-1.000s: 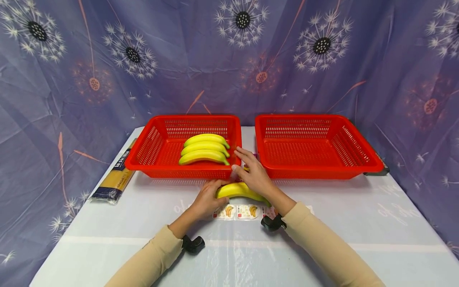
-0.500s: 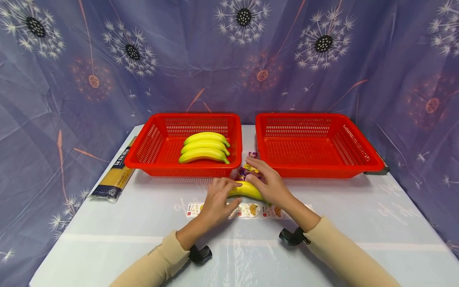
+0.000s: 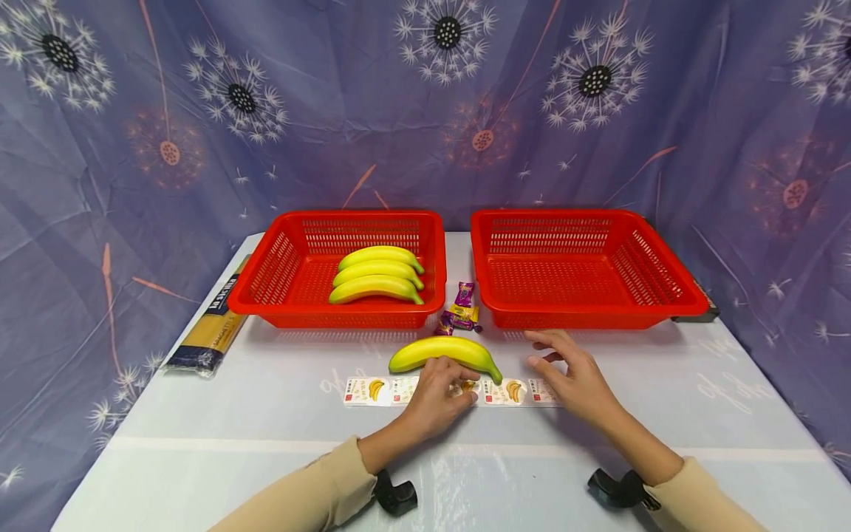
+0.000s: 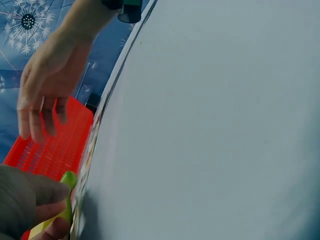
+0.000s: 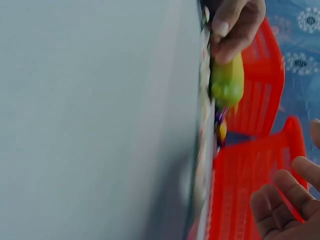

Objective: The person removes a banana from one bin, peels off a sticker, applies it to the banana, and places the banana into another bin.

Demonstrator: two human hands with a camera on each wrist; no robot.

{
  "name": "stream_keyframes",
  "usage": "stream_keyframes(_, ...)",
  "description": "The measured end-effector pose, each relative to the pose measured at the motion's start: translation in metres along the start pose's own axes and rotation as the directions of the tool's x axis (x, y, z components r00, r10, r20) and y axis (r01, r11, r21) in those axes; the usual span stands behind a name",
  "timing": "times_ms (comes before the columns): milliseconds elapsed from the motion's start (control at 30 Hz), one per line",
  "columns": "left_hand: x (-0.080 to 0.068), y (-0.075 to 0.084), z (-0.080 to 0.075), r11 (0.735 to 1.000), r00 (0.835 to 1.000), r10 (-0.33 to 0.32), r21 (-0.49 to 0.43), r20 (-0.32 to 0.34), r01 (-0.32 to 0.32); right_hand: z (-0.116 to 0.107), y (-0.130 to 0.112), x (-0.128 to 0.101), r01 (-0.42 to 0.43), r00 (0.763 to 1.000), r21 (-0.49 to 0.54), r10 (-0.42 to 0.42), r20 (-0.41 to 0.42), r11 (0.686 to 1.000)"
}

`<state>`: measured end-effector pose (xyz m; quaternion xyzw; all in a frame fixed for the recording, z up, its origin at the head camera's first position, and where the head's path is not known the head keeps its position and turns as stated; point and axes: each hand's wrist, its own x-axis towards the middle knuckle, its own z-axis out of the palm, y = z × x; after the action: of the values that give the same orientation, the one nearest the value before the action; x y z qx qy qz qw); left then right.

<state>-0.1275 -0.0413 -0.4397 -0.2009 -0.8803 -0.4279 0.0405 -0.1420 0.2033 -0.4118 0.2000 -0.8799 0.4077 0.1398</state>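
Observation:
A yellow banana [image 3: 444,352] lies on the table in front of the gap between two red baskets. My left hand [image 3: 439,391] is just on its near side, fingers curled against it; the left wrist view shows the green banana tip [image 4: 67,181] between thumb and finger. My right hand [image 3: 572,373] hovers to the right of the banana with fingers spread, holding nothing. The left basket [image 3: 266,277] holds three bananas [image 3: 377,277]. The right basket [image 3: 658,270] is bare. Under my left hand lies a strip of banana picture cards [image 3: 372,390].
Purple and yellow candy wrappers [image 3: 459,310] lie between the baskets, just behind the banana. A spaghetti packet [image 3: 216,318] rests at the table's left edge. A dark object [image 3: 698,316] sticks out behind the right basket. Patterned blue cloth hangs behind.
Both hands have drawn back toward me. The right hand let go of the banana and moved right. The banana now lies uncovered, and more of the card strip shows.

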Motion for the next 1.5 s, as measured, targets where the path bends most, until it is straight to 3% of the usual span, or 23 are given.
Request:
stream_keyframes(333,-0.005,-0.003,0.011,0.985,0.997,0.055,0.165,-0.051,-0.046,-0.024,0.032,-0.031,-0.039,0.997,-0.171,0.049,0.058,0.984)
stream_keyframes(533,-0.014,-0.003,0.008,0.984,0.995,0.072,0.169,-0.063,-0.061,-0.020,0.033,-0.042,-0.062,0.984,-0.270,0.104,0.144,0.961)
stream_keyframes(667,-0.022,-0.002,0.003,0.987,0.998,0.047,0.154,-0.046,-0.039,-0.017,0.029,-0.048,-0.074,0.977,-0.274,0.125,0.171,0.959)
stream_keyframes(833,-0.033,-0.001,-0.002,0.988,1.000,0.012,0.152,-0.017,-0.009,-0.011,0.024,-0.056,-0.035,0.983,-0.280,0.083,0.164,0.959)
stream_keyframes(1000,-0.038,0.000,-0.005,0.989,1.000,0.019,0.147,-0.007,-0.017,-0.007,0.021,-0.061,-0.003,0.988,-0.291,0.048,0.149,0.957)
stream_keyframes(1167,-0.031,0.006,0.000,0.988,0.999,0.047,0.146,0.015,-0.049,-0.006,0.020,-0.062,-0.022,0.987,-0.293,0.067,0.146,0.956)
stream_keyframes(1500,-0.010,0.022,0.027,0.982,0.991,0.085,0.163,0.102,-0.101,-0.004,0.021,-0.062,-0.018,0.988,-0.292,0.062,0.143,0.956)
